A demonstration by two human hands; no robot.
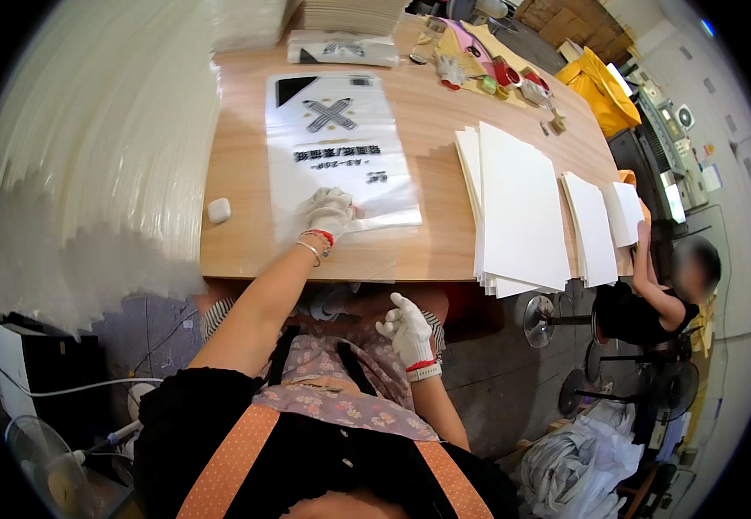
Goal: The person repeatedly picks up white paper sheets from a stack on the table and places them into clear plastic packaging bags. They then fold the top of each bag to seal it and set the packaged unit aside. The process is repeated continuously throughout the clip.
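A flat clear plastic bag [341, 156] with black print and a crossed-pencils picture lies on the wooden table in front of me. My left hand [330, 212], in a white glove, rests on its near end with the fingers curled in and pinching the plastic. Part of the bag's edge is hidden beneath that glove. Over my lap, just off the table's front edge, my right hand [408, 333] is also gloved. Its index finger and thumb are held apart, and nothing shows between them.
Stacks of white paper [522, 208] lie to the right, some overhanging the front edge. More printed bags [342, 49] are at the back. Tall piles of clear plastic [99, 147] crowd the left, beside a small white case [219, 210]. A co-worker [652, 294] sits at the right.
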